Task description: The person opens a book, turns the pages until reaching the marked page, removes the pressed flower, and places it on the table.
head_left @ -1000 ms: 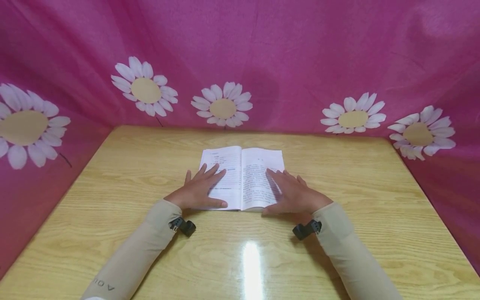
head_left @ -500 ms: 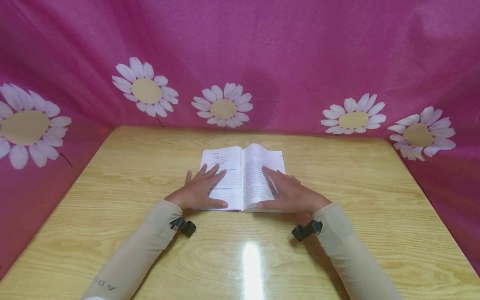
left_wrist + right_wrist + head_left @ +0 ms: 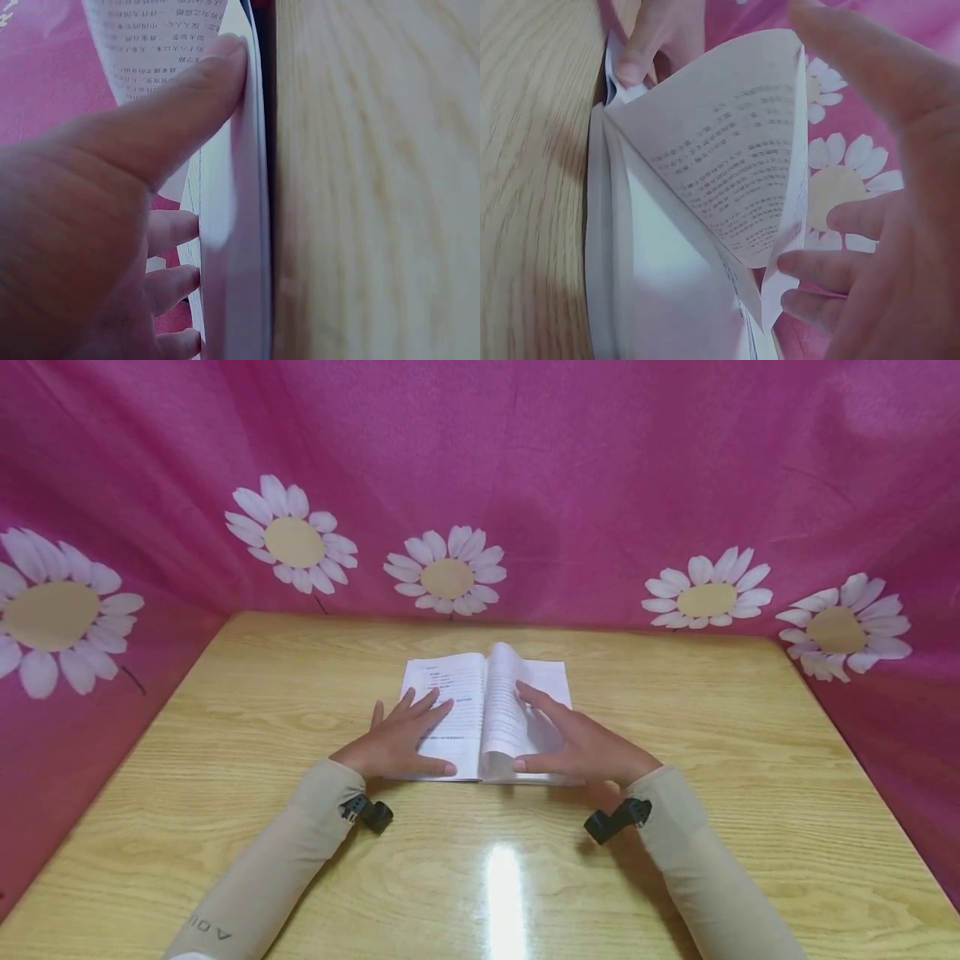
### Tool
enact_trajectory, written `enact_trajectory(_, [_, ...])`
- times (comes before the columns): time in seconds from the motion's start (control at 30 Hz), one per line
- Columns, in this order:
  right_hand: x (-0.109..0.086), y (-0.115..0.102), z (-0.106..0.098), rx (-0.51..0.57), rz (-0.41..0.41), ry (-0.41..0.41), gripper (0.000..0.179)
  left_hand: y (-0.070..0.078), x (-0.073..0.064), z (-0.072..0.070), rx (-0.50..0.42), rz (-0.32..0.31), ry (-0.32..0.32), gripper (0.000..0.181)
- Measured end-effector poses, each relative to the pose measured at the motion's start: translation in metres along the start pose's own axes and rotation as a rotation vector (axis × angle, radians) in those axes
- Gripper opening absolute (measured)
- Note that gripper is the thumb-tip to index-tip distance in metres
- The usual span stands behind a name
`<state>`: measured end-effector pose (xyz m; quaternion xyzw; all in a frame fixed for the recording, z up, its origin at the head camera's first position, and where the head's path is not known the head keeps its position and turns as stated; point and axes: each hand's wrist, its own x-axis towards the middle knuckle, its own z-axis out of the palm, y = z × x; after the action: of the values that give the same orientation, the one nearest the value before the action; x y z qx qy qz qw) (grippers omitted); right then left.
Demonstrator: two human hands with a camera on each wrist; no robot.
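An open book [image 3: 467, 727] with printed pages lies on the wooden table. My left hand [image 3: 393, 742] rests on its left page, fingers spread and thumb near the lower edge. One right-side page [image 3: 501, 714] stands up from the book, bowed over toward the spine. My right hand [image 3: 588, 745] is just right of this raised page, thumb and fingers apart and fairly straight. In the right wrist view, fingertips [image 3: 795, 264] touch the far edge of the lifted page, and the thumb lies by its upper corner. Below it, another page lies flat.
The wooden table [image 3: 225, 760] extends around the book on every side. A pink curtain [image 3: 570, 468] with white daisies hangs behind the table and along both sides. Small black cameras [image 3: 369, 815] sit at both wrists over beige sleeves.
The right-hand page has risen from flat and curled leftward toward the spine. My right hand has shifted slightly left with it, its index finger lifting. The left hand has stayed still.
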<state>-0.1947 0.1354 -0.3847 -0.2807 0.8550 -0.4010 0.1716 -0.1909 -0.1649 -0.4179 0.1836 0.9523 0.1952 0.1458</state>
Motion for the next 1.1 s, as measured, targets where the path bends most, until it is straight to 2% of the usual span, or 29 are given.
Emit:
enact_trajectory(0.3, [0.001, -0.002, 0.001, 0.010, -0.016, 0.038, 0.090, -0.002, 0.001, 0.002, 0.002, -0.013, -0.001, 0.103])
enact_trajectory(0.47, [0.003, -0.004, 0.003, -0.004, -0.037, 0.142, 0.086, -0.001, 0.001, 0.001, -0.006, -0.014, 0.001, 0.103])
enact_trajectory(0.6, [0.005, -0.010, 0.007, 0.015, -0.043, 0.265, 0.098, 0.000, 0.001, 0.001, -0.020, -0.021, 0.008, 0.103])
enact_trajectory(0.7, [0.007, -0.015, 0.012, 0.050, -0.005, 0.327, 0.110, 0.000, 0.001, 0.002, -0.025, -0.030, 0.016, 0.102])
enact_trajectory(0.83, [0.010, -0.018, 0.018, 0.028, 0.055, 0.314, 0.111, 0.001, -0.001, 0.002, -0.029, -0.037, 0.028, 0.103])
enact_trajectory(1.1, [0.012, -0.018, 0.029, -0.040, 0.014, 0.230, 0.076, 0.000, -0.001, 0.000, -0.031, -0.018, 0.043, 0.098])
